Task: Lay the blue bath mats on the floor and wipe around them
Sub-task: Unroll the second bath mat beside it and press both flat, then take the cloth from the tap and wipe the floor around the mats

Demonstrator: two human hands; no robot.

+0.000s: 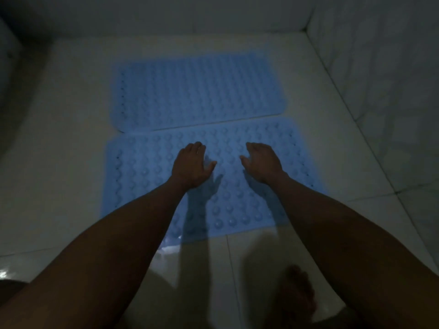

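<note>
no legible text, label, brand, number or sign found anywhere in the head view. the scene is dim and soft in focus; any marking on the surfaces shown would be too blurred to read.

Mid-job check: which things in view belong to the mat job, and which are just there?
Job: far blue mat; near blue mat; left hand and right hand, over the near mat; tiled floor.
Just there: bare foot; tiled wall.
</note>
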